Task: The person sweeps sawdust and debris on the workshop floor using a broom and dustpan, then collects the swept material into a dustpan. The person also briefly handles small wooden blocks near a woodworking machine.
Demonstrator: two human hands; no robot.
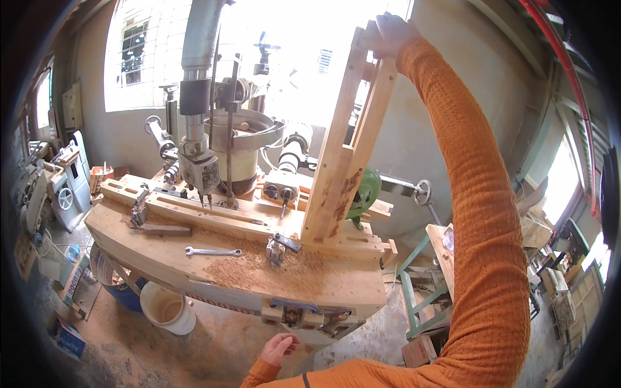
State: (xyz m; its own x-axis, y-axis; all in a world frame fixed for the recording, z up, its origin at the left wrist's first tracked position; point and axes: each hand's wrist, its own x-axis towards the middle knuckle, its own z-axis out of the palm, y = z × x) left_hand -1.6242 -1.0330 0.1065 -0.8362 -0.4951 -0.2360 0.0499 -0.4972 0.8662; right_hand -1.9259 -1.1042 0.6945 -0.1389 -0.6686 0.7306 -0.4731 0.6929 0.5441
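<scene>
High at the upper right, my right hand (393, 33) is closed over the top end of a long wooden frame (328, 155). Two parallel rails joined by short crosspieces make up this frame, which stands upright and leans slightly right. Its lower end meets the wooden bench bed (349, 278) beside a drill bit (284, 208). Low in front of the bench hangs my left hand (278, 349), fingers loosely bent and nothing seen in them. A combination wrench (213, 251) lies on the bench among sawdust, left of a metal clamp (277, 251).
A vertical drill head (198, 161) stands over the bench's left part, near a slotted wooden fence (194, 210). Behind the frame sits a green motor (367, 193). Switches (304, 317) line the bench front. A white bucket (167, 308) stands on the floor; a green-legged table (417, 278) is at right.
</scene>
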